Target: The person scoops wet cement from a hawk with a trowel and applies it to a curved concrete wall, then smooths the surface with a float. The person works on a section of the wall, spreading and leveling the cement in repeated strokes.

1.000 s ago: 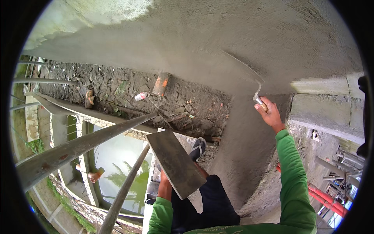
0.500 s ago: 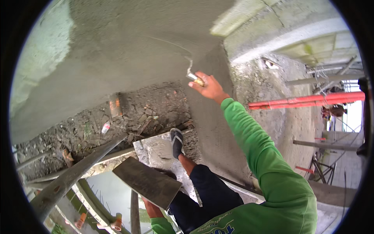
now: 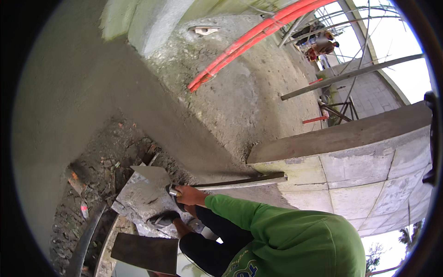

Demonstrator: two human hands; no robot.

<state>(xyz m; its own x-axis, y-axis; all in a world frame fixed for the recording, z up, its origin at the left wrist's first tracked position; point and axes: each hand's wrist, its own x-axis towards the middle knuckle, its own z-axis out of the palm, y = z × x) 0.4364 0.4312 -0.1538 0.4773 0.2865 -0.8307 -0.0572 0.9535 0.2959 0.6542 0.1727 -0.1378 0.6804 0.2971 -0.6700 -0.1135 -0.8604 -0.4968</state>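
Note:
My right hand (image 3: 188, 195) is closed around the handle of a trowel (image 3: 174, 190), low over a mortar-smeared board (image 3: 134, 196) beside my feet. The trowel's flat grey blade reaches out over that board. Below and to the left, a rectangular hawk (image 3: 145, 253) with a dark, mostly bare face is held level by my left hand (image 3: 161, 274). Only a sliver of that hand shows at the lower edge; its fingers are hidden under the hawk. Smooth wet-looking plaster covers the wall (image 3: 60, 92) on the left and the strip (image 3: 170, 134) next to it.
Rubble (image 3: 104, 159) lies along the wall's foot, with a small bottle (image 3: 84, 210) and a pole (image 3: 87, 240). Red pipes (image 3: 249, 44) jut out at upper right. A ledge (image 3: 341, 138) runs along the right. People (image 3: 320, 46) are in the distance.
My right hand has come down from the plastered wall to the board by my feet, trowel still in it. The view has swung right. The hawk stays in my left hand.

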